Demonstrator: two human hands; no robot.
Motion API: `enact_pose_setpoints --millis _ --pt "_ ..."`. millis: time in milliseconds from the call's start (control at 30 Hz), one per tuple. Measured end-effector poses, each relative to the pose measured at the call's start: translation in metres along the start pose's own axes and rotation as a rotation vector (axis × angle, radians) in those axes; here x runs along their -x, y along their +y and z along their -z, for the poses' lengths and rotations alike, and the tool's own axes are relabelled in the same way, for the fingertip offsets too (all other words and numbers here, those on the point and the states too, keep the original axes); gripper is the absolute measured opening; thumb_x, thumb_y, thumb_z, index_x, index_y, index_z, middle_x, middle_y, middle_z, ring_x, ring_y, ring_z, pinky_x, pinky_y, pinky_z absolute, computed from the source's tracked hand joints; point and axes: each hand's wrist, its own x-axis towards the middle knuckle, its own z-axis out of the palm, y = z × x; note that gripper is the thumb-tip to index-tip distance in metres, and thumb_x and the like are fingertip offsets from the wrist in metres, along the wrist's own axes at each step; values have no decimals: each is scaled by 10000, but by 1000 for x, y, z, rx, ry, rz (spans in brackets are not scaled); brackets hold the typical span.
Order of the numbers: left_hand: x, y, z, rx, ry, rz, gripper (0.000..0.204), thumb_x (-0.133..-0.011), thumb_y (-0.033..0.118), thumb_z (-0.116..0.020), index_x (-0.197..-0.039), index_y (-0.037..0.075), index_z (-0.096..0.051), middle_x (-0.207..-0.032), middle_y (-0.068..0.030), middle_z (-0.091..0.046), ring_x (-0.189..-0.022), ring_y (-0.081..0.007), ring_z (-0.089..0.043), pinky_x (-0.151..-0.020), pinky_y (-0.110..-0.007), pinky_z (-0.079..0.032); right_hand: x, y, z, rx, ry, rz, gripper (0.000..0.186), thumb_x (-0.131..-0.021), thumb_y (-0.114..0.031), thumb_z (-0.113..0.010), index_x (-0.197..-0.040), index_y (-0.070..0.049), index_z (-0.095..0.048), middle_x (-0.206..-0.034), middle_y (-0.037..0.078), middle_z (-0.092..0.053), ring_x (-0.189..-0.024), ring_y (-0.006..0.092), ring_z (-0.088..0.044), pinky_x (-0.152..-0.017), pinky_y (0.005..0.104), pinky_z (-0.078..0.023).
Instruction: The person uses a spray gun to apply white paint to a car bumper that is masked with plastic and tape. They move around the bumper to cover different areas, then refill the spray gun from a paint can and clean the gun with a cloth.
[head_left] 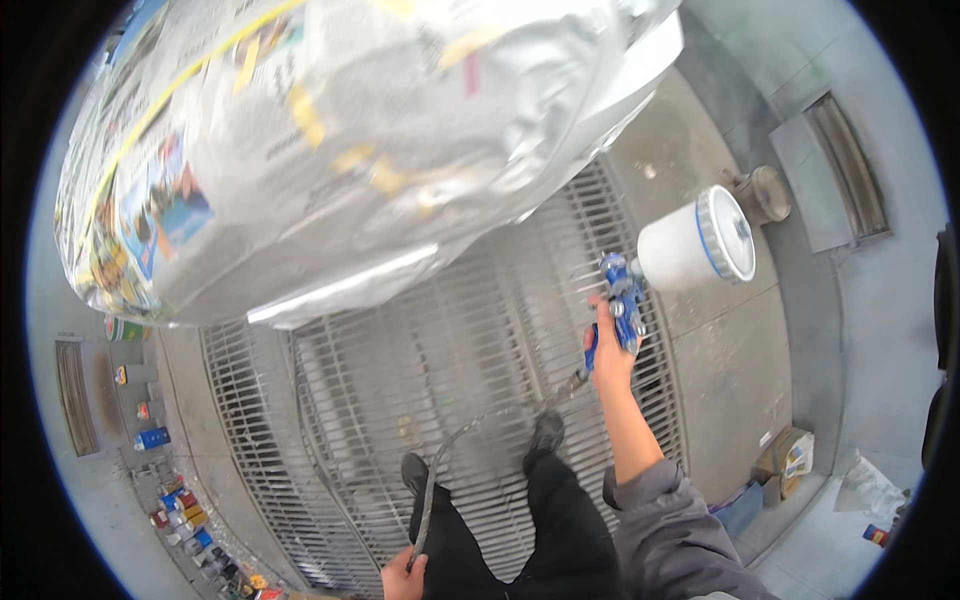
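My right hand (612, 350) is wrapped round the handle of a blue spray gun (624, 300), held out to the right over the floor grating. A white paint cup (688, 245) with a blue ring and a pale lid sits on the gun, tilted to the right. From the gun's handle an air hose (455, 437) curves down to the left. Low in the picture, my left hand (403, 577) is closed on this hose, beside my left leg. Ahead stands a large rounded body (380, 140) covered in newspaper, shiny film and yellow tape, apart from the gun.
Under my feet lies a slatted metal floor grating (400, 360). Several cans and bottles (190, 515) line the left wall. A round metal can (768, 195) stands by the right wall, with a cardboard box (785, 465) lower down. Hose also runs along the grating.
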Motion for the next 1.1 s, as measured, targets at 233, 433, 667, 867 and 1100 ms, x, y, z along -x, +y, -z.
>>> enact_pose_setpoints --millis 233,433,667,867,1100 --pt "-8 25 -57 -7 10 -61 410 -1007 409 -653 -1097 24 -760 -961 -204 -765 -875 -429 -734 -762 -534 -555 -43 -184 117 291 -158 136 199 -1055 -222 -659 -1125 -42 -706 -837 -6 -676 -546 68 -522 -500 259 -428" --pt "-10 125 -78 28 -97 -179 394 -998 432 -666 -1119 74 -776 -964 -204 -765 -897 -424 -732 -809 -510 -574 -80 -319 160 468 -261 216 175 -1020 -200 -705 -1060 -30 -703 -789 12 -683 -540 65 -543 -485 249 -439" --pt "40 255 -114 270 -184 248 393 -1035 434 -615 -1200 107 -755 -1136 -161 -761 -1078 -367 -712 -933 -464 -557 -144 -429 149 587 -593 214 180 -950 -170 -757 -1010 -11 -697 -616 4 -616 -533 75 -572 -507 256 -455" --pt "82 289 -235 209 3 -170 384 -1047 419 -602 -1240 112 -728 -1166 -179 -745 -1104 -390 -696 -952 -485 -546 -204 -466 112 668 -733 253 259 -953 -245 -761 -868 -7 -706 -591 -3 -581 -486 89 -548 -471 273 -441" --pt "97 324 -311 481 136 -183 316 -1033 302 -641 -1175 31 -723 -998 -196 -752 -846 -356 -730 -783 -446 -577 -221 -502 66 621 -752 329 276 -952 -276 -764 -886 -17 -696 -713 -3 -638 -498 66 -530 -441 263 -414"
